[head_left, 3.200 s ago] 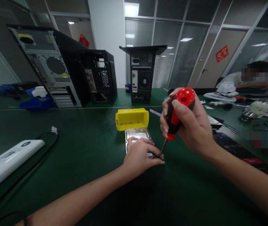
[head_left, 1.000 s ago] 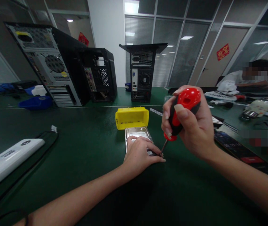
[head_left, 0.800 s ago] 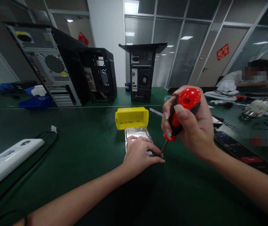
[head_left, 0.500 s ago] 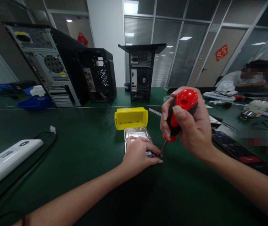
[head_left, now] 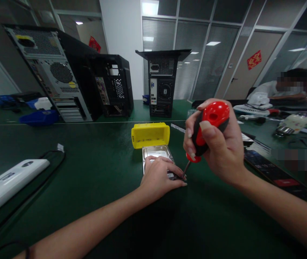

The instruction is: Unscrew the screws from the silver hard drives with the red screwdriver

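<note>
Right hand (head_left: 218,144) fisted around a red screwdriver (head_left: 207,126), left hand (head_left: 160,176) flat on a hard drive (head_left: 156,153) on the green table (head_left: 88,172)

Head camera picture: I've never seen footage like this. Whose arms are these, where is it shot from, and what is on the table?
One camera, worn on a person's head, looks forward and down, so both arms are the wearer's own. The left hand presses flat on a silver hard drive lying on the green table. The right hand grips a red-and-black screwdriver, its tip down at the drive's near corner. A yellow bin sits just behind the drive, computer towers stand further back, and a white device lies far left. Another person sits at far right.
</note>
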The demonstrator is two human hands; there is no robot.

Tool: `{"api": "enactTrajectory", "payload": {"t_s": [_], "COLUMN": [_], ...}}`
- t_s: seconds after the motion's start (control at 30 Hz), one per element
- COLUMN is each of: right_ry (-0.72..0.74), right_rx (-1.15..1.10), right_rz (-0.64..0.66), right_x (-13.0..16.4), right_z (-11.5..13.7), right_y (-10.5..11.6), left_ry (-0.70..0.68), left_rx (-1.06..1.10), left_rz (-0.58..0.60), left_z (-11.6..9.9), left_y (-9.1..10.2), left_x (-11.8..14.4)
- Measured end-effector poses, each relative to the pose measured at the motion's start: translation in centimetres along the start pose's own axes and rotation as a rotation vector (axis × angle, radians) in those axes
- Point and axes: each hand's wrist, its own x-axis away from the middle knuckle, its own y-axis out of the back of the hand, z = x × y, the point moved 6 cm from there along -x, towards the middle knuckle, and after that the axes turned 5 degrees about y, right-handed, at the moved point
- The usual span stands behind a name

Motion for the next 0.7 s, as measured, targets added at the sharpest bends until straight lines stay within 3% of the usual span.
{"api": "enactTrajectory", "payload": {"t_s": [0.7], "right_ry": [0.029], "right_rx": [-0.028], "right_rz": [0.001], "right_x": [0.0], "right_z": [0.12], "right_y": [0.07], "left_ry": [-0.009], "left_rx": [0.007], "left_rz": [0.003], "left_z": [0.03], "left_y": [-0.04], "left_x": [0.03]}}
